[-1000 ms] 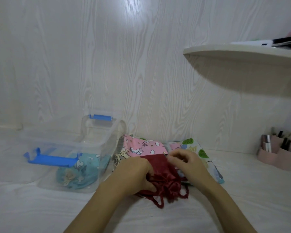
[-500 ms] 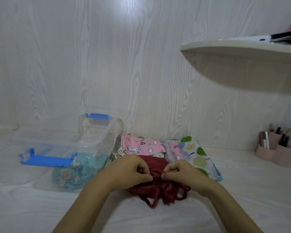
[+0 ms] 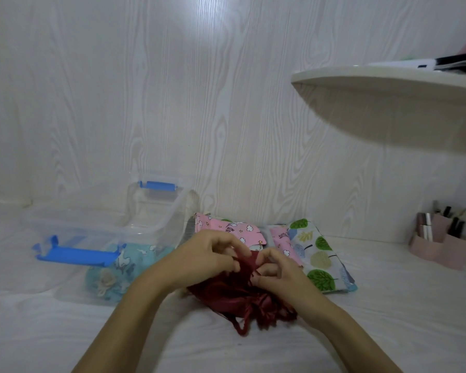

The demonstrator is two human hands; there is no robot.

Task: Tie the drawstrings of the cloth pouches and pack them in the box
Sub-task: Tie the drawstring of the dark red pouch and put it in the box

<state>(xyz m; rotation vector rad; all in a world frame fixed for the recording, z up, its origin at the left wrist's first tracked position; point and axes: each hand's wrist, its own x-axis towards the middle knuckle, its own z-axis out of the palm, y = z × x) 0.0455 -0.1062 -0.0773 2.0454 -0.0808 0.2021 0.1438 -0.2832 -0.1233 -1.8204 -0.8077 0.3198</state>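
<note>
The dark red pouch lies on the white table right in front of the person, its satin mouth gathered into folds towards the near edge and the loose loops of its cord trailing onto the table beneath it. Above the cloth both hands meet over the drawstring: the left hand has its fingers curled in, pinching a strand of the red cord, and the right hand pinches the same cord between thumb and forefinger, the other fingers bent loosely behind. The two hands are nearly touching, and whether a knot sits between them I cannot tell, as the fingers cover it. Just behind the hands a pink pouch with a cartoon print lies flat, a second pink pouch lies beside it, and to the right of that rests a leaf-print pouch, partly overlapping the second pink one. To the left stands the clear plastic box, open at the top, with a blue latch at its near end and another at its far end. A teal pouch shows through its wall, lying on the bottom. Against the wood-grain wall on the right hangs a white shelf, and below it, at the table's far right, sits a pink organizer holding small cosmetic tubes.
</note>
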